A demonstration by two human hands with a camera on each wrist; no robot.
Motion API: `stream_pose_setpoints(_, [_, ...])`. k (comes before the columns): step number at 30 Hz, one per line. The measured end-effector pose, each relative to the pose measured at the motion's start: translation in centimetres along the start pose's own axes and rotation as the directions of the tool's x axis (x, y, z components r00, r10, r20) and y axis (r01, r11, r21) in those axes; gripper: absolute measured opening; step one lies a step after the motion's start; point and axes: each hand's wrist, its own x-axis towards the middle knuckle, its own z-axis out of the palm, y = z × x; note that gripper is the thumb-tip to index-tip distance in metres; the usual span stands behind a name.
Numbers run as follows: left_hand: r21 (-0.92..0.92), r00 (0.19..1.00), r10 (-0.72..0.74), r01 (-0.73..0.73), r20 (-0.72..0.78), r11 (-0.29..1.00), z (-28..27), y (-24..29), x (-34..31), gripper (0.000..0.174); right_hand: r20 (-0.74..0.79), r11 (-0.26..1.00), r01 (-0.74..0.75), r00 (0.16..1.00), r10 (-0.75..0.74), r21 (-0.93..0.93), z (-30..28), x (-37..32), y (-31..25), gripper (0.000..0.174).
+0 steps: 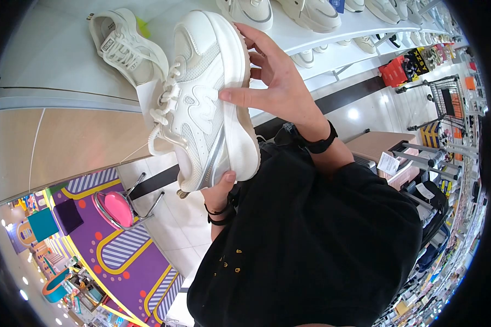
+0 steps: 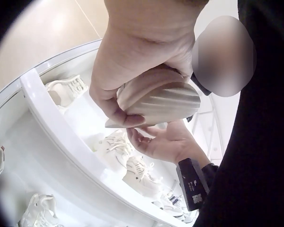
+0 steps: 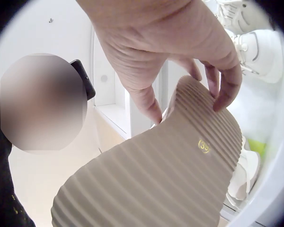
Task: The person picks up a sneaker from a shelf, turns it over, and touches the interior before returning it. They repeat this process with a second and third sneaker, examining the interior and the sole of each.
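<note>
We find open passage over the bare shelf top [image 1: 54, 71], left of the loose sneaker [image 1: 128, 46] lying on it. The held sneaker [image 1: 207, 98] blocks the shelf edge (just beside the loose one, contact unclear). A row of shoes [image 1: 311, 13] packs the farther tier. On the open floor, a pink stool [image 1: 117, 210] intrudes, and a cart [image 1: 447, 101] crowds the aisle.
</note>
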Motion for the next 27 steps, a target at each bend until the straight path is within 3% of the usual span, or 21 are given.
stream_pose_setpoints(5, [0.001,1.0,0.0,0.0,0.032,1.0,0.2,0.2,0.3,0.111,-0.009,1.0,0.0,1.0,0.0,-0.003,-0.1,0.0,0.2,0.092])
stream_pose_setpoints(7, [0.001,0.999,0.003,-0.003,0.036,1.0,0.3,0.3,0.3,0.11,-0.03,0.996,0.071,0.997,-0.072,-0.05,-0.1,0.1,0.7,0.097])
stream_pose_setpoints(10, [0.025,0.999,0.0,-0.001,0.054,1.0,0.4,0.5,0.3,0.107,-0.011,1.0,0.004,1.0,-0.004,0.014,-0.2,0.0,-0.1,0.09])
stream_pose_setpoints(27, [-0.013,0.996,-0.052,0.053,0.076,0.999,0.6,0.8,0.3,0.099,-0.037,0.998,0.058,0.998,-0.058,0.003,0.0,0.2,0.9,0.09])
